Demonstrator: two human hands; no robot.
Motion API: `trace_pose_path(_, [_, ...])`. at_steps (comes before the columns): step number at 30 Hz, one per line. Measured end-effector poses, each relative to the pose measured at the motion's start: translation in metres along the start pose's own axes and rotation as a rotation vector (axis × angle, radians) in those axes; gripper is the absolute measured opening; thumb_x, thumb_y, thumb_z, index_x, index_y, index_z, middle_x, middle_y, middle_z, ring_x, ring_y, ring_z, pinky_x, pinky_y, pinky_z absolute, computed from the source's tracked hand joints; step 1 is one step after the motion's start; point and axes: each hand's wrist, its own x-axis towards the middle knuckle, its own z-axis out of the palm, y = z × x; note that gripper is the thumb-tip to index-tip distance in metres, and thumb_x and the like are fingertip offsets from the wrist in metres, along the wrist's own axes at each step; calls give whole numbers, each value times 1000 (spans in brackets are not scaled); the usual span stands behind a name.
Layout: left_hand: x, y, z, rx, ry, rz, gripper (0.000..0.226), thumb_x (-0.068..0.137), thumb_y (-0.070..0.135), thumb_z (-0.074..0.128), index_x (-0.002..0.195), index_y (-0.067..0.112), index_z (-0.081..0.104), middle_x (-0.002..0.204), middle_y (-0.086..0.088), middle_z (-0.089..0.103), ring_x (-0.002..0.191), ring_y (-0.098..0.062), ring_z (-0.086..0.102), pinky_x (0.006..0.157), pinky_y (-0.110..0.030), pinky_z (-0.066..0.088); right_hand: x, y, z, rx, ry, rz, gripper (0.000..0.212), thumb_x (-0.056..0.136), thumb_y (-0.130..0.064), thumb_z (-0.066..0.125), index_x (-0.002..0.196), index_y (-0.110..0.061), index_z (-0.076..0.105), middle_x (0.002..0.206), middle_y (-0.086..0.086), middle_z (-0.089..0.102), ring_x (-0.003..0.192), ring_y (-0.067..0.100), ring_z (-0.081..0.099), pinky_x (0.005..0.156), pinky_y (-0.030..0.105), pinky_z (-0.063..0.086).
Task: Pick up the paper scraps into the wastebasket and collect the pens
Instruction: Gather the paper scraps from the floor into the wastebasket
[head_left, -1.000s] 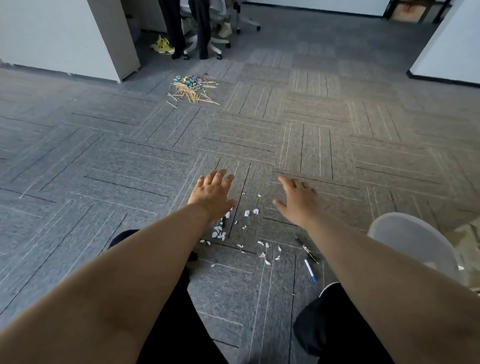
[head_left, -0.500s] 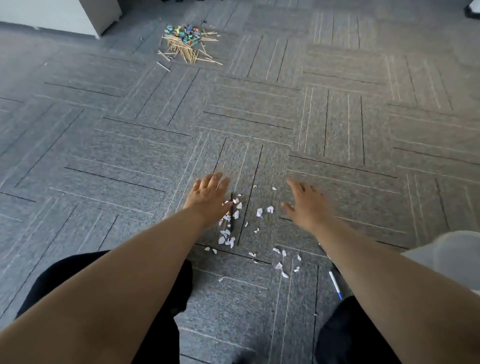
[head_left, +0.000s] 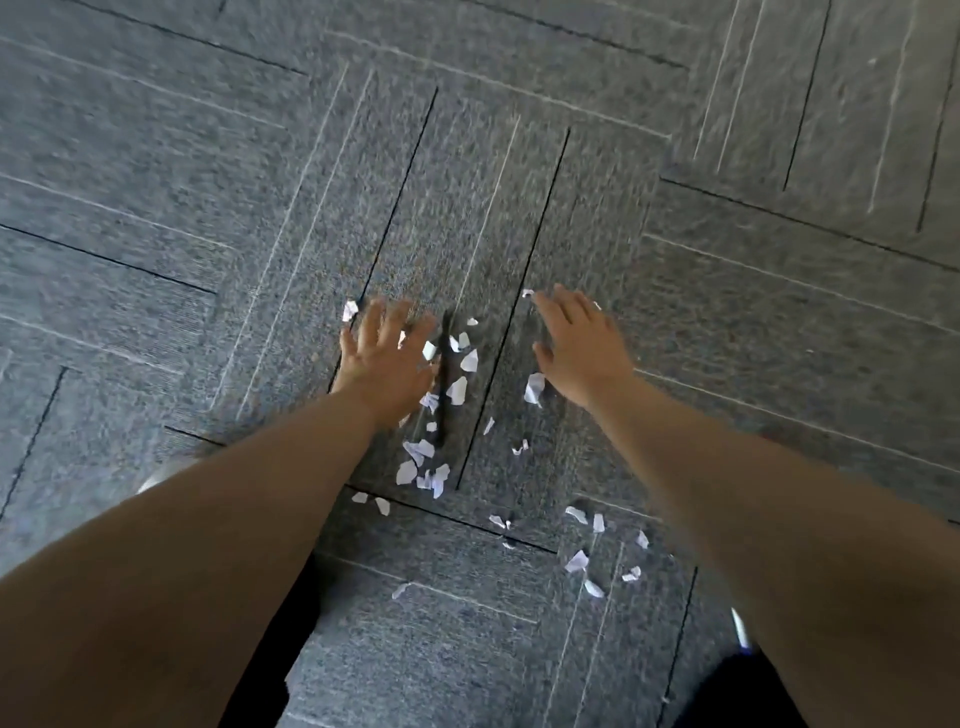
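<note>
Seen from above, two bare forearms reach down over a grey carpet floor (head_left: 727, 322) patterned with dark and pale lines. The left hand (head_left: 382, 366) has its fingers spread and empty, held over the upper part of a scatter of white paper scraps (head_left: 457, 389), beside a dark pen (head_left: 444, 384) lying lengthwise among them. The right hand (head_left: 582, 353) is also flat and open, holding nothing, with scraps just left of it and more trailing down toward a white-and-blue pen (head_left: 740, 631) beside the right forearm.
</note>
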Motion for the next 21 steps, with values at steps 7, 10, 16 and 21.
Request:
trace_pose_path(7, [63,-31,38,-39,89,-140,64,96,47,25,148,24,-6,154,-8,-22,140,-34,-21,114,-55,0,69,7,39,-56,-42,-131,53,101,-24,27,147,-16,3,157,1,-5,144,18,-4,117,41,9])
trace_pose_path(10, [64,-32,48,-115,80,-131,65,96,46,29,148,20,0,155,-4,-18,141,-28,-19,114,-53,14,40,-1,64,44,21,-126,50,100,-22,32,145,-7,17,156,6,11,143,23,8,116,36,18])
trace_pose_path(16, [16,-15,71,-178,56,56,52,98,33,32,146,19,18,156,4,2,142,-20,5,111,-51,26,-31,-11,110,134,264,-236,28,84,-10,55,109,0,62,106,17,63,96,36,59,82,45,53])
trace_pose_path(21, [-6,-17,78,-145,168,115,51,97,32,36,145,20,24,150,-2,21,136,-22,21,111,-46,22,-23,6,94,93,359,-79,40,88,-21,47,125,-8,47,131,17,48,122,36,44,102,51,39])
